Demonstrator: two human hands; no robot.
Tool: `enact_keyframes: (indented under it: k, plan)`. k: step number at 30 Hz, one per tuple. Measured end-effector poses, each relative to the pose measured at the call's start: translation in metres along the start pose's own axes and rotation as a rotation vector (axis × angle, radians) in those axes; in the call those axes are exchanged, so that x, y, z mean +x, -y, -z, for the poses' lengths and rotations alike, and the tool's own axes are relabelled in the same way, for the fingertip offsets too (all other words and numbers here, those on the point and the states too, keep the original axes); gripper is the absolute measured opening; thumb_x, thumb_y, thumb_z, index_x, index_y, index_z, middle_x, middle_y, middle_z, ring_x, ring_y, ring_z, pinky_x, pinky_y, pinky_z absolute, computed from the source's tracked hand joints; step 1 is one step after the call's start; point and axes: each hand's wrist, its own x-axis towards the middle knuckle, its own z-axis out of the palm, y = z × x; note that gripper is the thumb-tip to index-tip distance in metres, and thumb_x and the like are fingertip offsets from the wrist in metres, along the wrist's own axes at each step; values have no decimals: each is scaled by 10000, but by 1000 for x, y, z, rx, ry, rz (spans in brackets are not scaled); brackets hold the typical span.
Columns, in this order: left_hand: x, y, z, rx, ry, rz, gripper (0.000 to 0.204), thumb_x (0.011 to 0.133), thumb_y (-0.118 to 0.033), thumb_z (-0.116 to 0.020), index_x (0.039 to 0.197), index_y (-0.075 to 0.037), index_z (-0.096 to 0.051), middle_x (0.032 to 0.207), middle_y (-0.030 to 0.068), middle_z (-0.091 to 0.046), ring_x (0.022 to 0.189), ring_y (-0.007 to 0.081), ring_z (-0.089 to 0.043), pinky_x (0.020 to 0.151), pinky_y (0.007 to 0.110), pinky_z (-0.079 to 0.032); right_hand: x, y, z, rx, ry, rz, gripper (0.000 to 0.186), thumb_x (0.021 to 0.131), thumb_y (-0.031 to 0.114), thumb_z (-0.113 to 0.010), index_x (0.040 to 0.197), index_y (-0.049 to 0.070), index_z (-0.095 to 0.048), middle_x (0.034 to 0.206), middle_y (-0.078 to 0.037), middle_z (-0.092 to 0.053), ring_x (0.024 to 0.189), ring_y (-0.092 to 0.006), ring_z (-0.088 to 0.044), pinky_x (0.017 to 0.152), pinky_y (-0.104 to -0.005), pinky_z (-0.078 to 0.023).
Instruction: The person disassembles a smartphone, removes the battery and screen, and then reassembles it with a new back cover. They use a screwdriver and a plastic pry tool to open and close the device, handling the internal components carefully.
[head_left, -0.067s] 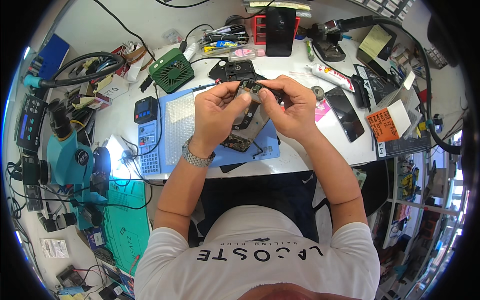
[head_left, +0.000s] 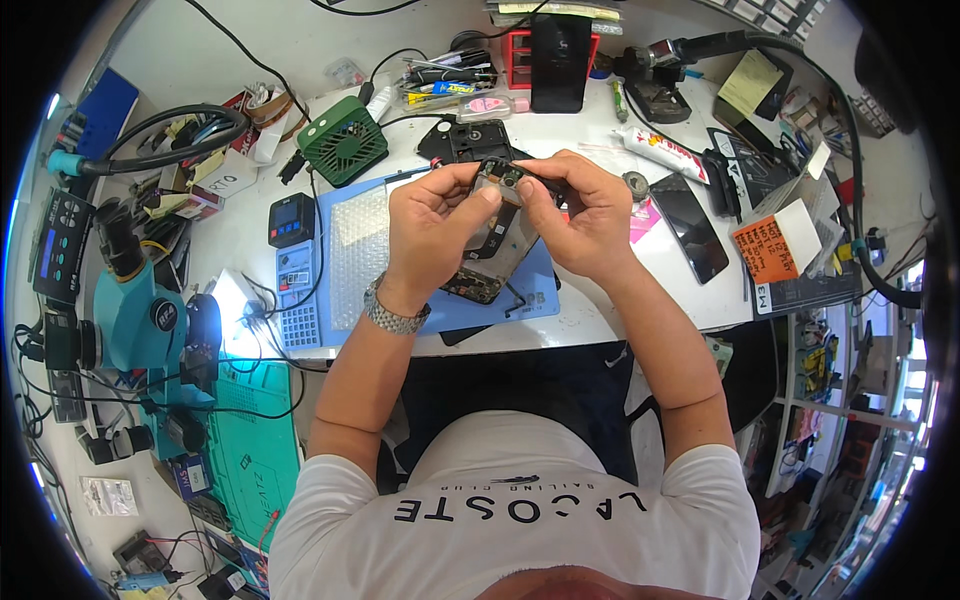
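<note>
An opened smartphone (head_left: 492, 240), its inner parts bare, is held up between both hands over the blue work mat (head_left: 540, 290). My left hand (head_left: 435, 215) grips its upper left side, thumb on the inner face. On the upper right side, my right hand (head_left: 580, 210) is closed round the edge, with the thumb pressed near the top end. The fingers behind the phone are hidden. Beyond the hands lies a black phone housing piece (head_left: 478, 138). Bubble wrap (head_left: 358, 250) lies on the mat left of my left hand.
A green fan (head_left: 345, 142) and a small black device (head_left: 291, 220) stand to the left. A teal microscope (head_left: 145, 310) is farther left. On the right lie a dark phone (head_left: 690, 228), a white tube (head_left: 665, 155) and an orange note (head_left: 765, 250). Tools (head_left: 450, 75) crowd the back.
</note>
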Motion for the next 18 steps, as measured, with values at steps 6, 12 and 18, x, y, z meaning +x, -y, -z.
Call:
enact_keyframes:
  k: [6, 12, 18]
  plan:
    - [1, 3, 0, 44, -34, -12, 228, 997, -76, -697, 1168, 73, -722, 1002, 68, -763, 865, 58, -675, 751, 203, -540, 0, 0, -2, 21, -12, -14, 193, 872, -7, -730, 1063, -22, -758, 825, -93, -701, 699, -115, -626, 635, -255, -487]
    - [2, 1, -7, 30, -88, -18, 184, 1006, -79, -677, 1118, 61, -720, 920, 30, -735, 783, 29, -630, 684, 185, -504, -1, 6, -6, -30, -20, 48, 189, 865, -12, -727, 1053, -14, -754, 853, -118, -718, 702, -151, -641, 644, -267, -503]
    - [-3, -5, -8, 92, -86, -9, 161, 1006, -73, -661, 1102, 45, -712, 870, -7, -697, 696, -5, -545, 598, 173, -425, -2, 10, -6, -72, -23, 126, 200, 860, -18, -725, 1059, -10, -743, 848, -127, -714, 695, -175, -644, 634, -279, -506]
